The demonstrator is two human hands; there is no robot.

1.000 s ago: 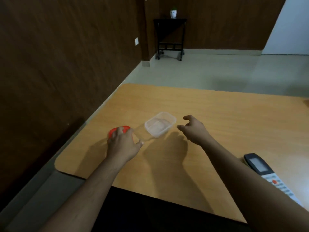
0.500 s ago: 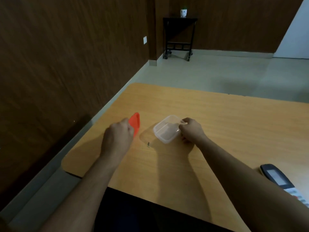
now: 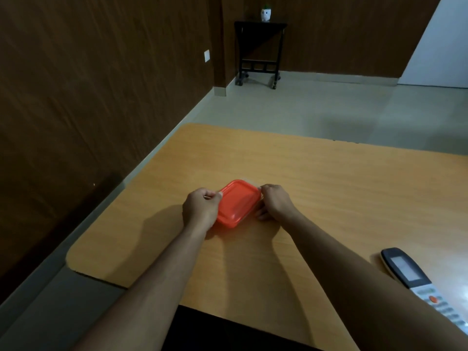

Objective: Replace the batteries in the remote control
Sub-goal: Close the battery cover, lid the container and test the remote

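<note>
Item one: wooden table, light orange-brown top with rounded corners, set close to a dark wood-panelled wall on your left.

Item two: small container with a red lid, rectangular with rounded corners, lying on the table ahead of you, towards its left side. The lid covers the container; only a thin clear edge shows at its far corner, and its contents cannot be seen.

Item three: your left hand, fingers curled, closed on the left edge of the red lid, thumb pressed at the rim.

Item four: your right hand, fingers curled, closed on the right edge of the same lid, fingertips at the far right corner. Both forearms reach out over the table from the near edge.

Item five: remote control, white body with a dark top end, a grey screen and an orange button below it, lying face up on the table at your near right, just beside your right forearm and well apart from the container. Neither hand touches it. Its lower end runs out of view.

Item six: black side table on castors against the far wall, carrying a small white pot with a green plant.
</note>
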